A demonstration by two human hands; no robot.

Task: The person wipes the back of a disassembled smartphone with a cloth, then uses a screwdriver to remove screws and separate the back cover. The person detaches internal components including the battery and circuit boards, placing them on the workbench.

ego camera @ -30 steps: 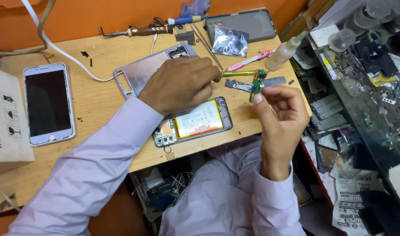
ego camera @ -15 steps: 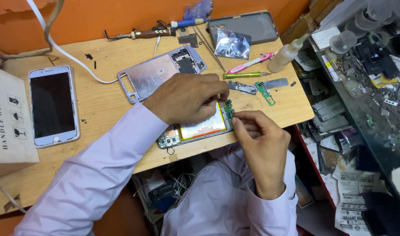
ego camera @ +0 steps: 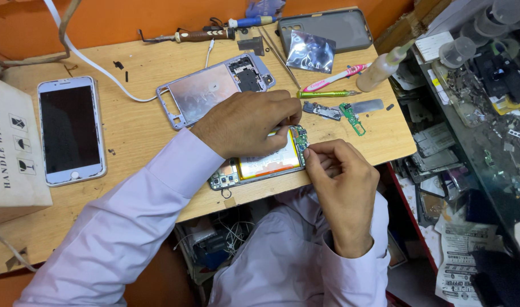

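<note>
An opened phone with its battery showing lies at the table's front edge. My left hand lies over its upper side and holds it down, fingertips near its right end. My right hand comes from the front right, and its thumb and fingers pinch a small green circuit board seated at the phone's right end. The phone's middle is partly hidden under my left hand.
A second green board and a small dark part lie right of the phone. Behind are a metal phone frame, green tool, pink toothbrush, bottle, soldering iron and grey case. A white phone and cardboard box sit left.
My right hand has brought the small green board down from mid-air at the right to the opened phone's right end. My left hand has stayed on the phone.
</note>
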